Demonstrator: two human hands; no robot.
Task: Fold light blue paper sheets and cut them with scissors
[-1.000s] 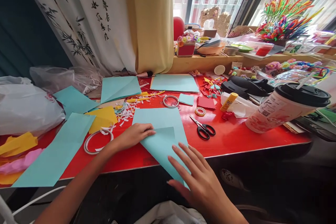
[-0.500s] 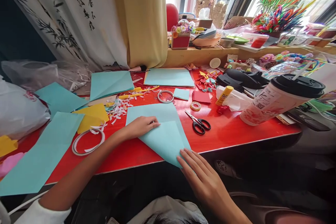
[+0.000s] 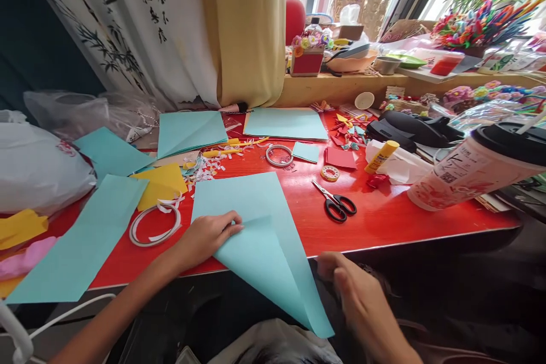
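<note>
A light blue sheet of paper (image 3: pixel 249 196) lies partly on the red table with one flap folded over. Its narrow end hangs past the table's front edge, toward my lap. My left hand (image 3: pixel 209 239) is closed on the paper near the fold, thumb and forefinger together. Just right of the hanging end, my right hand (image 3: pixel 358 290) is off the paper, slightly blurred, its fingers loosely curled with a gap to the thumb. Black-handled scissors (image 3: pixel 335 202) lie on the table beyond it, to the right of the sheet.
Tape rolls (image 3: pixel 156 224), a glue stick (image 3: pixel 383 156), red paper squares (image 3: pixel 340 158) and paper shreds surround the sheet. More blue sheets (image 3: pixel 191 131) lie at the back. A lidded cup (image 3: pixel 464 168) stands right. A white plastic bag (image 3: pixel 40 165) sits left.
My right hand has come off the paper and moved to its right. The sheet's lower end now hangs longer and lower. My left hand stays on the paper, and the view has shifted left.
</note>
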